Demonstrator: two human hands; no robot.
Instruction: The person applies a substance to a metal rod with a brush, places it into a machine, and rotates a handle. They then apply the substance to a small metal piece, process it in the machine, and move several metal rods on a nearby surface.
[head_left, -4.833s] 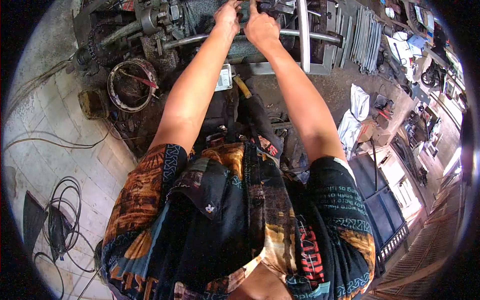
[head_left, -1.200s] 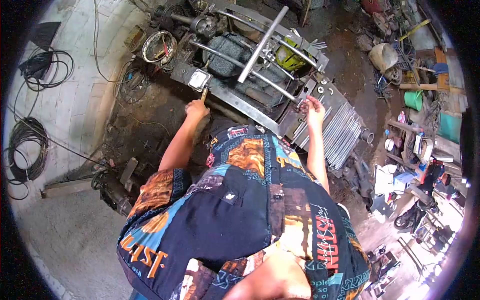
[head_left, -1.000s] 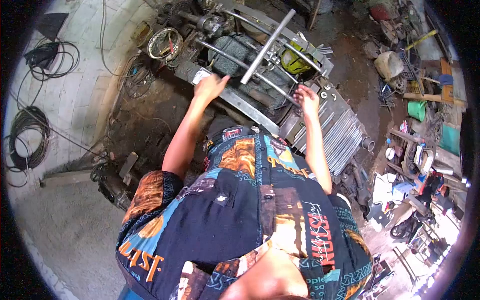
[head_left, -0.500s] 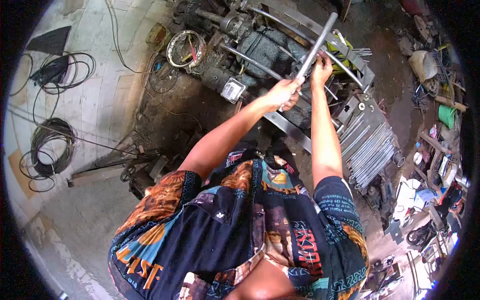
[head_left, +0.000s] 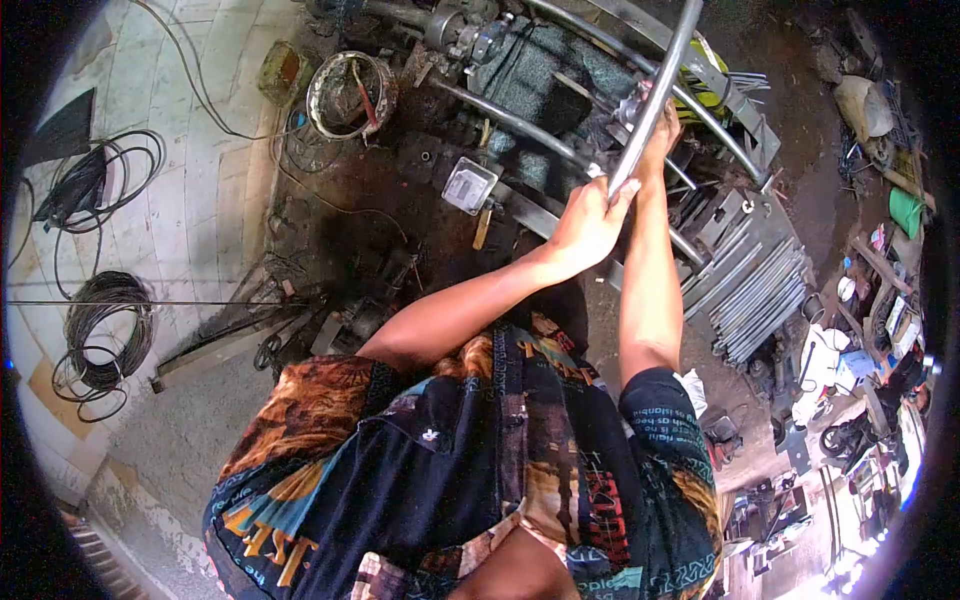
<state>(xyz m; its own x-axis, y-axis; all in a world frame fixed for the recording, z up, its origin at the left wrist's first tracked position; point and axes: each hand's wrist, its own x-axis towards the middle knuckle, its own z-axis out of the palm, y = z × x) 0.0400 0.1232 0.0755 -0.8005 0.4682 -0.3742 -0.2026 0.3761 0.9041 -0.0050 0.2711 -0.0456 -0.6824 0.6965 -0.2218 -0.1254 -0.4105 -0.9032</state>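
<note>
The left hand [head_left: 588, 228] wraps round the near end of a smooth, round metal bar [head_left: 656, 92], slanting away over the machine's straight rails [head_left: 510, 122]. The right hand [head_left: 655, 145] is partly hidden behind the bar; its grip cannot be told. Slim grey rods [head_left: 760, 305] lie side by side rightward. Leftward, dark floor [head_left: 345, 240] opens between frame edge [head_left: 525, 213] and pale tiles [head_left: 205, 85].
</note>
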